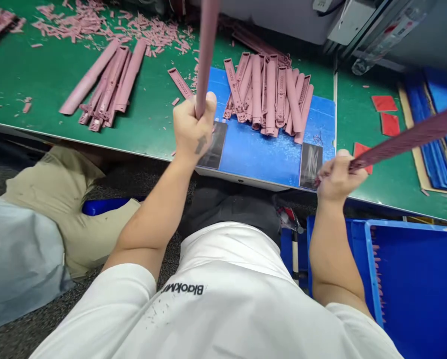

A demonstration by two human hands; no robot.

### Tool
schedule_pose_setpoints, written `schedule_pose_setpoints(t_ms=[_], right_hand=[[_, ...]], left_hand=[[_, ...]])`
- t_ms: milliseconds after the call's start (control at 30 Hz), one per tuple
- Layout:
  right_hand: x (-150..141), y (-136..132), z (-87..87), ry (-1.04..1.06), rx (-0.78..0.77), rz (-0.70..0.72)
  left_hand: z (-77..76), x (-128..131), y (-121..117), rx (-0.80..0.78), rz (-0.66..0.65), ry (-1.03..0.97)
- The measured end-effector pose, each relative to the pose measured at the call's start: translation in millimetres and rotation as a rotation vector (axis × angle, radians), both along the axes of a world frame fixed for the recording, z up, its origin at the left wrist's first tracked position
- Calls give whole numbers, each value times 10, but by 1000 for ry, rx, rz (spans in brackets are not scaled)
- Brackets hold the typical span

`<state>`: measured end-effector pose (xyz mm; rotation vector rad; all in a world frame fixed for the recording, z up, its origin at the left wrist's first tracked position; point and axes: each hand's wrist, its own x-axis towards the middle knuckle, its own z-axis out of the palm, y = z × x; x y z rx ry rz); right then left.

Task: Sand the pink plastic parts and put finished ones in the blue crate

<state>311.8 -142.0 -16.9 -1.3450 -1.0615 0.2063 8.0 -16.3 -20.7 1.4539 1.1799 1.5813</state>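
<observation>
My left hand, closed in a fist, grips a long pink plastic strip that stands nearly upright and runs out of the top of the view. My right hand is wrapped round one end of a darker pink plastic strip, which slants up and out at the right edge. Between and beyond the hands, a heap of pink plastic pieces lies on a blue board. Just behind my left hand, a single pink piece rests on the green table.
Another bundle of pink pieces lies left on the green table, before scattered pink scraps. Red squares and stacked blue boards are at right. A blue bin stands below; a seated person is at left.
</observation>
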Motion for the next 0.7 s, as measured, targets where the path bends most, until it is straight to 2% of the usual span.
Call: schedule_pose_setpoints(t_ms=[67, 100, 167, 233, 300, 367, 467, 533, 633, 700], right_hand=[[60, -22, 50, 155, 139, -30], [75, -18, 71, 205, 161, -31], [88, -1, 103, 245, 144, -28], [111, 6, 124, 234, 102, -16], [162, 1, 129, 201, 107, -41], [211, -4, 111, 158, 135, -59], [174, 9, 24, 53, 88, -76], [55, 16, -57, -60, -37, -64], [-144, -2, -142, -146, -197, 25], [-205, -10, -155, -137, -255, 58]], left_hand=[[30, -215, 245, -110, -3, 231], [45, -321, 345, -184, -28, 368], [70, -531, 478, -325, -90, 598], [90, -734, 527, -396, -69, 712], [104, -894, 521, -351, 58, 717], [103, -935, 475, -192, 138, 599], [61, -683, 286, 53, 65, 177], [30, -379, 82, 102, -4, -43], [13, 1, -190, 55, -80, -58], [21, 109, -291, 54, -52, -80]])
